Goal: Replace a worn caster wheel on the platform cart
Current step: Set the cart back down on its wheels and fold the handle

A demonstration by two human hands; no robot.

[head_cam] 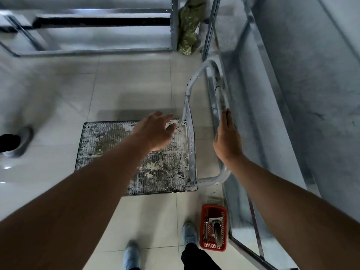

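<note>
Here you look straight down on a cart (pixel 109 145) standing on a pale tiled floor (pixel 116 84). Its flat deck is ribbed, dirty and spattered with white. A grey tube handle (pixel 196 75) rises as a loop from the deck's right edge, and the cart's underside is hidden.

Your left hand (pixel 155 131) reaches across the deck to its far right corner, near the foot of the handle. The fingers are spread and loose and hold nothing. You cannot tell whether they touch the deck.

Your right hand (pixel 226 141) lies flat along the handle's top bar. The fingers are straight and together, pointing away from you, not wrapped round the tube. It looks to be resting on the bar.

A red basket (pixel 204 244) sits on the floor near the deck's near right corner, just beside your right shoe (pixel 190 232). Inside it lies a caster (pixel 216 228) with a metal plate, and a wrench (pixel 206 230) beside it. Your left shoe (pixel 131 254) is at the bottom edge, apart from the basket.

A metal rack (pixel 253 94) runs along the right side, close behind the handle. A camouflage bag (pixel 188 26) leans at the far edge of the floor. Another person's shoe (pixel 21 141) shows at the left edge, well apart from the cart.
</note>
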